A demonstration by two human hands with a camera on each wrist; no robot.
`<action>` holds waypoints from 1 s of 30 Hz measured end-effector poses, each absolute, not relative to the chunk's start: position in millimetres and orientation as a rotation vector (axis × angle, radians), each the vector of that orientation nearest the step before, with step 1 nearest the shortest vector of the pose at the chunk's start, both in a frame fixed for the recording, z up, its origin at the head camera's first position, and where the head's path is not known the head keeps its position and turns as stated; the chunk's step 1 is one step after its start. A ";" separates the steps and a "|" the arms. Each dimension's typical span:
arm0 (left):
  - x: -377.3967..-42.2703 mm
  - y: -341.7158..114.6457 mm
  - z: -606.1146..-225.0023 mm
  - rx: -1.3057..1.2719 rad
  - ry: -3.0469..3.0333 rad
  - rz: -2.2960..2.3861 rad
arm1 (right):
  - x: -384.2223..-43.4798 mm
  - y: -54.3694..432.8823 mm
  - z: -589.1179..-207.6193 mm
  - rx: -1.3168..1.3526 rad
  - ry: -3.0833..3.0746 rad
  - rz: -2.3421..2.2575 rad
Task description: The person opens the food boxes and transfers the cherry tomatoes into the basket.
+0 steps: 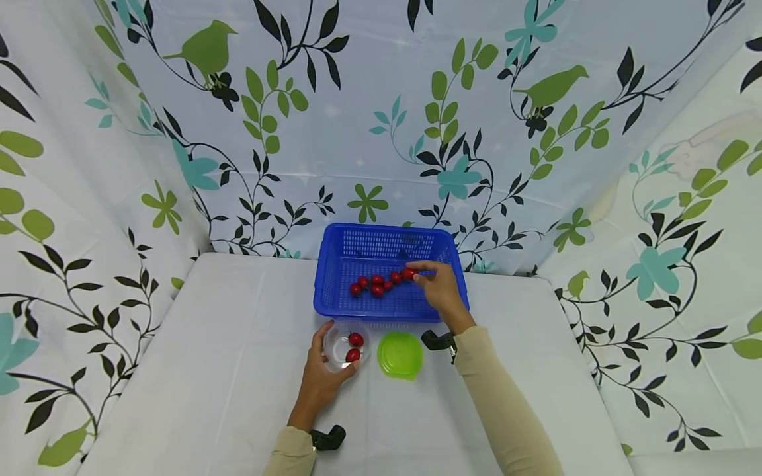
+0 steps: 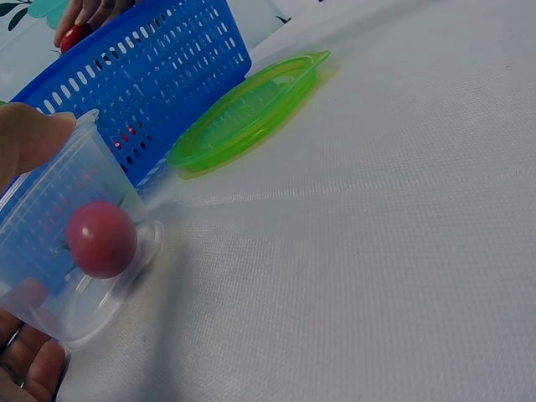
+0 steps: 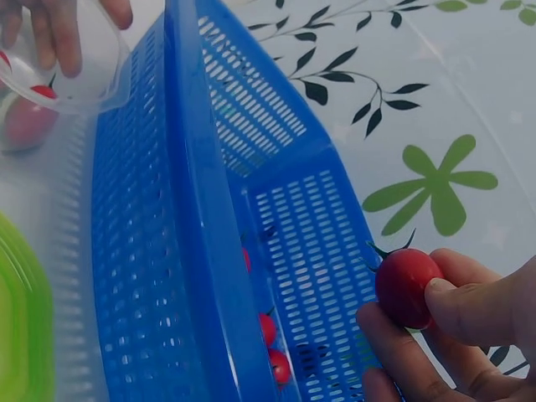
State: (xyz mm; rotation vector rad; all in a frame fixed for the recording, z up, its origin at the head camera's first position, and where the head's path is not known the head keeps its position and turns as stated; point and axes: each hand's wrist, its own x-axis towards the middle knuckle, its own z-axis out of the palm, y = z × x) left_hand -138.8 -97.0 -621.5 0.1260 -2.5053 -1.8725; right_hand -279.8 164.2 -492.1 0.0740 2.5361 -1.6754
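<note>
My right hand [image 1: 439,285] pinches a red cherry tomato [image 3: 408,287] between thumb and fingers, over the right part of a blue plastic basket [image 1: 324,301]. Several more cherry tomatoes [image 1: 378,280] lie on the basket floor. Around a small clear plastic tub [image 2: 126,180], my left hand [image 1: 324,377] curls its thumb and fingers, holding it on the table just in front of the basket. Two tomatoes [image 1: 355,340] show inside the tub. Between the two forearms, a light green lid [image 1: 400,355] lies flat beside the tub.
A white cloth [image 1: 238,344] covers the table. Behind and at both sides hang curtains [image 1: 369,119] printed with leaves and birds. The basket's perforated walls [image 3: 134,251] stand between its tomatoes and the tub.
</note>
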 end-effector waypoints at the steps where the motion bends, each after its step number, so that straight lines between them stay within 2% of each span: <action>1: -138.7 -97.0 -621.5 0.127 -2.505 -1.876 | -280.6 164.3 -492.3 0.075 2.537 -1.673; 30: -139.2 -97.0 -621.6 0.119 -2.509 -1.862 | -315.9 169.5 -492.5 0.083 2.484 -1.600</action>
